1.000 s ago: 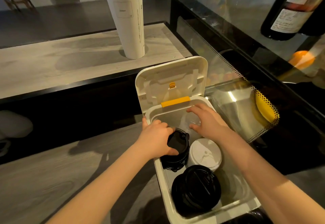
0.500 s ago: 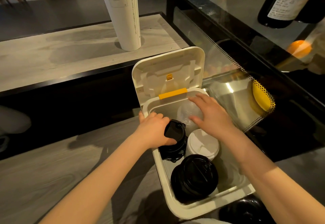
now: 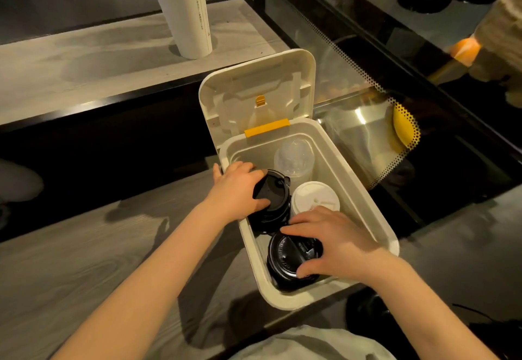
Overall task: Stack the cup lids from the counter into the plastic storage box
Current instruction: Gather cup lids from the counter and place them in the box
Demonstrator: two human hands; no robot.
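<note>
The left hand (image 3: 234, 190) grips far black stack (image 3: 272, 200), right hand (image 3: 336, 242) near black stack (image 3: 286, 258) — white lids (image 3: 312, 194) just beside.

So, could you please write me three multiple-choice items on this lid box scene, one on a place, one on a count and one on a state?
1. Where in the storage box do the clear lids sit?
A. the far end
B. the near end
C. outside it

2. How many stacks of black lids are in the box?
A. one
B. two
C. four

3. How is the box's hinged cover?
A. shut
B. open, standing up
C. taken off

Key:
1 A: they sit near the yellow strip at the far end.
2 B: the left hand grips the far black stack, and the right hand grips the near black stack.
3 B: its inside faces the camera.
</note>
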